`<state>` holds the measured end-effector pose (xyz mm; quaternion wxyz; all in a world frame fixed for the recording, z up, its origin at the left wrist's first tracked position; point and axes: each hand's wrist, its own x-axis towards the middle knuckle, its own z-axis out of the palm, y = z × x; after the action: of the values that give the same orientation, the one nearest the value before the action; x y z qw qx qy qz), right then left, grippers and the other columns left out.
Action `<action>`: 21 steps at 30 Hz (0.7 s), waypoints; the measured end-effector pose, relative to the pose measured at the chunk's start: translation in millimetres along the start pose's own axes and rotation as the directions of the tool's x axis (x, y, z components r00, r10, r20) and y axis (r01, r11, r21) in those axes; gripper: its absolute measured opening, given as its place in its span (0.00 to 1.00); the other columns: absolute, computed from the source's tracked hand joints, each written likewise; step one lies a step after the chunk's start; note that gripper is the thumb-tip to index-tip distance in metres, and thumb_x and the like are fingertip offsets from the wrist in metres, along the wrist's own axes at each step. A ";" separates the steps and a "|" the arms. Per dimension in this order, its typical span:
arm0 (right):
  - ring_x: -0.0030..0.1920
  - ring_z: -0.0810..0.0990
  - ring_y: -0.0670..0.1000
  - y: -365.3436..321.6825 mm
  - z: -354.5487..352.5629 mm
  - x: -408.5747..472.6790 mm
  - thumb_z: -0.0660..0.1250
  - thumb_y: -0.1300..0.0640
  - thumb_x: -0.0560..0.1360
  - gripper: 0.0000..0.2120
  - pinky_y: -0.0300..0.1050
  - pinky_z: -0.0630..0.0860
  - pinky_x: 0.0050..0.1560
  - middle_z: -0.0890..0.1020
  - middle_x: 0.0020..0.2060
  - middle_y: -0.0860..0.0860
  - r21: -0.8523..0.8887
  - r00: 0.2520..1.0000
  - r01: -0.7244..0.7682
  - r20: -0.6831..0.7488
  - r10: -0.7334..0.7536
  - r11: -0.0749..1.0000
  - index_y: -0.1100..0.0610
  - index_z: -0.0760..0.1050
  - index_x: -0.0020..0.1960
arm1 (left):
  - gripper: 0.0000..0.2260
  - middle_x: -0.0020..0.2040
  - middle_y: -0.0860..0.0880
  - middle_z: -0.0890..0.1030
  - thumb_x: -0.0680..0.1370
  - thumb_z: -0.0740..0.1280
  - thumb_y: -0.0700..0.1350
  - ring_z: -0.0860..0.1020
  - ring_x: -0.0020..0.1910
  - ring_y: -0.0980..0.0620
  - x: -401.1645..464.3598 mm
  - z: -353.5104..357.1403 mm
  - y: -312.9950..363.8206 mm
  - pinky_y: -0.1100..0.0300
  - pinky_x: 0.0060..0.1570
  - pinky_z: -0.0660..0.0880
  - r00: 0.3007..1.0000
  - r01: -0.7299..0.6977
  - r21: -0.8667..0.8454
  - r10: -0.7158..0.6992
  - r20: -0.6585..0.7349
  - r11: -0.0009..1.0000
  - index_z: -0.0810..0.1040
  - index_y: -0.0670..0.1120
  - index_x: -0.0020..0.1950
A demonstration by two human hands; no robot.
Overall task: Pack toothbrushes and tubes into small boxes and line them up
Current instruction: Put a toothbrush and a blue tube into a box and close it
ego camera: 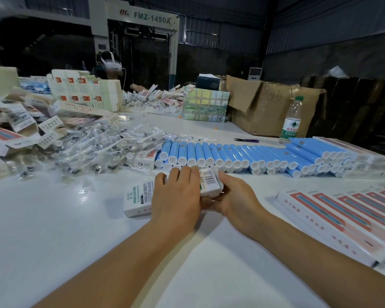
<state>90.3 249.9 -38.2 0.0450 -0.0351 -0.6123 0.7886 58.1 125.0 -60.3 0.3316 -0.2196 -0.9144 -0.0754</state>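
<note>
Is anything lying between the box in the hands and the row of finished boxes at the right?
Nothing visible. The small box, held by the left hand and right hand, is separated from the lined-up boxes only by bare white table.

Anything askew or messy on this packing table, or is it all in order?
Mostly orderly: the blue tubes with white caps and the finished white-and-red boxes lie in rows. The clear-wrapped toothbrush heads sprawl loosely, and the empty cartons at far left are a toppled jumble.

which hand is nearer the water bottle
Right. The right hand grips the small box at the table's middle, on the side toward the water bottle; the left hand lies farther left.
</note>
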 end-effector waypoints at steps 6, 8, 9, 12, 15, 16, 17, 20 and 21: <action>0.35 0.83 0.54 4.4 0.5 2.3 0.54 0.60 0.81 0.15 0.51 0.81 0.36 0.85 0.42 0.59 -0.045 0.998 0.024 -0.049 -0.026 0.999 0.61 0.80 0.48 | 0.27 0.63 0.49 0.72 0.77 0.63 0.57 0.69 0.62 0.47 -0.6 2.5 -3.9 0.50 0.58 0.63 0.999 -0.003 -0.018 0.003 -0.033 1.000 0.64 0.46 0.71; 0.35 0.84 0.55 3.9 -0.5 2.5 0.54 0.63 0.79 0.15 0.52 0.81 0.37 0.85 0.41 0.60 -0.048 0.998 0.023 -0.061 -0.026 0.999 0.61 0.80 0.48 | 0.27 0.63 0.49 0.71 0.77 0.61 0.58 0.68 0.62 0.48 0.0 2.1 -4.0 0.51 0.59 0.62 0.999 -0.005 -0.021 0.004 -0.038 1.000 0.63 0.46 0.71; 0.34 0.83 0.55 3.2 -0.4 2.0 0.54 0.63 0.79 0.14 0.51 0.81 0.36 0.85 0.41 0.60 -0.046 0.998 0.019 -0.056 -0.021 0.999 0.62 0.79 0.49 | 0.27 0.64 0.50 0.70 0.77 0.61 0.59 0.68 0.62 0.48 -0.1 1.9 -4.3 0.51 0.59 0.61 1.000 -0.005 -0.024 0.005 -0.031 1.000 0.62 0.46 0.71; 0.33 0.83 0.55 2.5 0.8 0.1 0.55 0.65 0.77 0.14 0.50 0.80 0.35 0.85 0.42 0.61 -0.092 0.997 0.010 -0.077 -0.017 0.996 0.63 0.79 0.51 | 0.26 0.63 0.49 0.71 0.77 0.61 0.57 0.68 0.61 0.47 -1.9 -1.0 -2.3 0.51 0.59 0.62 1.000 -0.012 0.009 0.013 -0.019 1.000 0.63 0.46 0.71; 0.35 0.84 0.55 3.0 4.2 -0.4 0.56 0.66 0.76 0.15 0.48 0.80 0.33 0.86 0.40 0.57 -0.197 0.989 0.028 -0.135 -0.055 0.980 0.60 0.81 0.48 | 0.27 0.54 0.48 0.77 0.70 0.71 0.55 0.75 0.52 0.47 -4.6 -9.0 1.1 0.51 0.50 0.69 0.999 -0.045 0.095 0.046 -0.005 0.994 0.72 0.44 0.64; 0.35 0.85 0.54 2.9 5.1 -1.0 0.55 0.67 0.76 0.15 0.46 0.80 0.32 0.86 0.38 0.55 -0.225 0.986 0.043 -0.145 -0.077 0.974 0.59 0.81 0.46 | 0.28 0.50 0.47 0.79 0.65 0.75 0.56 0.76 0.48 0.46 -5.6 -11.1 1.4 0.51 0.46 0.71 0.998 -0.067 0.116 0.068 -0.005 0.991 0.76 0.44 0.60; 0.35 0.85 0.53 2.5 6.1 -2.3 0.55 0.67 0.76 0.16 0.45 0.80 0.31 0.86 0.37 0.54 -0.240 0.985 0.059 -0.145 -0.096 0.969 0.57 0.81 0.44 | 0.29 0.47 0.47 0.80 0.60 0.76 0.56 0.77 0.44 0.46 -6.1 -11.8 0.5 0.51 0.42 0.72 0.996 -0.078 0.125 0.082 -0.026 0.989 0.78 0.43 0.56; 0.36 0.85 0.51 2.3 7.5 -7.3 0.53 0.67 0.77 0.18 0.42 0.79 0.30 0.85 0.35 0.50 -0.269 0.984 0.111 -0.105 -0.144 0.957 0.56 0.81 0.42 | 0.31 0.45 0.47 0.80 0.58 0.77 0.58 0.78 0.43 0.46 -7.3 -13.2 -1.7 0.52 0.41 0.73 0.991 -0.092 0.134 0.103 -0.083 0.987 0.79 0.43 0.54; 0.36 0.85 0.50 2.4 7.5 -8.4 0.54 0.66 0.78 0.18 0.42 0.79 0.30 0.85 0.34 0.49 -0.290 0.982 0.124 -0.100 -0.159 0.949 0.55 0.81 0.41 | 0.31 0.47 0.47 0.80 0.60 0.77 0.59 0.77 0.44 0.46 -7.8 -14.9 -1.0 0.51 0.42 0.73 0.992 -0.095 0.140 0.106 -0.070 0.986 0.78 0.43 0.56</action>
<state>97.7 241.2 -38.7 0.1331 -0.0453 -0.7156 0.6842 71.5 117.2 -53.8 0.3841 -0.2392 -0.8918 -0.0044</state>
